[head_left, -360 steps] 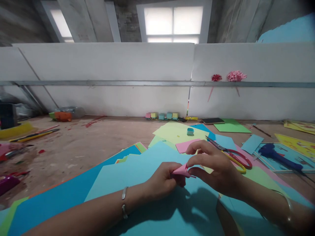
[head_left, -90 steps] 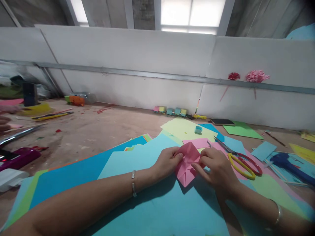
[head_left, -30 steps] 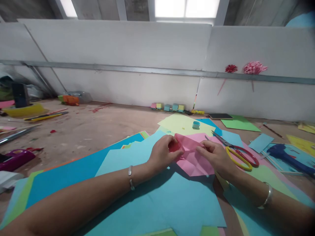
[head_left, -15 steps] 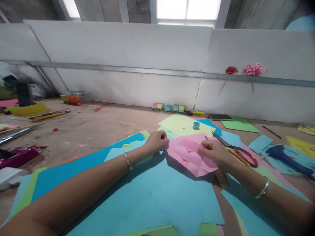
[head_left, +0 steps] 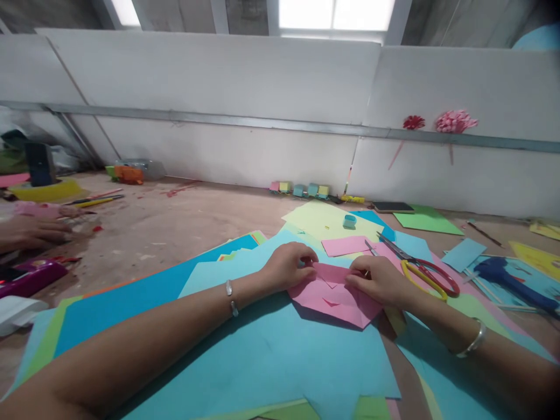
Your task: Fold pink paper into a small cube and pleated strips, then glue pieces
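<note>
- Pink paper [head_left: 343, 296]: left hand [head_left: 286, 267] pinches it at ten o'clock, right hand [head_left: 380, 280] at two.
- Even, gentle tension should keep its small openings [head_left: 331, 303] from tearing.

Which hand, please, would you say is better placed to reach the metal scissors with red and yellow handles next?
Probably the right hand: it holds the right side of the creased pink paper, close to the scissors. The left hand holds its left side, farther from them.
</note>
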Available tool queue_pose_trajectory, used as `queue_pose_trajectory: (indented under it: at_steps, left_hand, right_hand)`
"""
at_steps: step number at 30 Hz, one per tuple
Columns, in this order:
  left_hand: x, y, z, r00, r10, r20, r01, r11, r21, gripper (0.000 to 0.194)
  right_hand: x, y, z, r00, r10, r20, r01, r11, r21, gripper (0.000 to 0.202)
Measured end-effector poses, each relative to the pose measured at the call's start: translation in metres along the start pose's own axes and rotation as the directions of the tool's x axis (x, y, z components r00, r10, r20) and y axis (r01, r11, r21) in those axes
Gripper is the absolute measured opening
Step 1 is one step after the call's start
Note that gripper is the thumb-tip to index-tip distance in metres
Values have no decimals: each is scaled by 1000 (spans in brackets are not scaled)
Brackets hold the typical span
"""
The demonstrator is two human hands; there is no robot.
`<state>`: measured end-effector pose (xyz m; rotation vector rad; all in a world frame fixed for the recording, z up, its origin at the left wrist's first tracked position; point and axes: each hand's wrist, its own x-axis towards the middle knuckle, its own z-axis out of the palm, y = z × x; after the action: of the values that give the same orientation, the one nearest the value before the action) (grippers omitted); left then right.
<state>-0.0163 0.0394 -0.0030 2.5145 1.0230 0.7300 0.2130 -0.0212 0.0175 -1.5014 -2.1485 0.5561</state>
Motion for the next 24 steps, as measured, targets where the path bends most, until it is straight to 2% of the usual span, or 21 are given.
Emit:
queue_pose_trajectory:
  at_steps: [2, 4, 7, 10, 12, 14, 17, 19, 21, 24]
  left_hand:
    - [0, -2, 0, 999, 53, -13, -53, 998, 17, 6]
    - [0, -4, 1, 994, 112, -13, -111, 993, 33, 11]
    - [0, -6, 3, 977, 213, 23, -214, 975, 60, 19]
    - [1, -8, 4, 933, 348, 97, -360, 915, 183, 23]
    - [1, -9, 1, 901, 401, 165, -432, 858, 278, 26]
    - [0, -7, -4, 874, 431, 222, -484, 807, 339, 26]
    - [-2, 0, -12, 819, 492, 295, -574, 720, 391, 18]
    - [-3, 5, -16, 789, 515, 336, -614, 672, 413, 11]
    - [-4, 9, -16, 768, 526, 364, -640, 635, 432, 18]
    - [-5, 12, -14, 759, 527, 381, -651, 618, 441, 20]
  right_hand:
    - [0, 2, 2, 997, -60, -40, 57, 996, -67, 10]
    - [0, 4, 7, 985, -159, -69, 145, 975, -170, 9]
    - [0, 6, 15, 944, -319, -83, 260, 877, -405, 14]
    - [-1, 8, 19, 917, -394, -59, 306, 790, -531, 28]
    - [-2, 9, 20, 904, -428, -17, 344, 749, -567, 27]
    - [-1, 10, 18, 883, -466, 55, 392, 669, -631, 21]
    - [-1, 10, 15, 870, -460, 176, 432, 542, -721, 15]
    - [-1, 8, 14, 876, -423, 232, 438, 495, -750, 14]
    - [-4, 3, 16, 890, -383, 248, 417, 460, -784, 17]
    - [-10, -4, 23, 913, -351, 206, 352, 431, -831, 23]
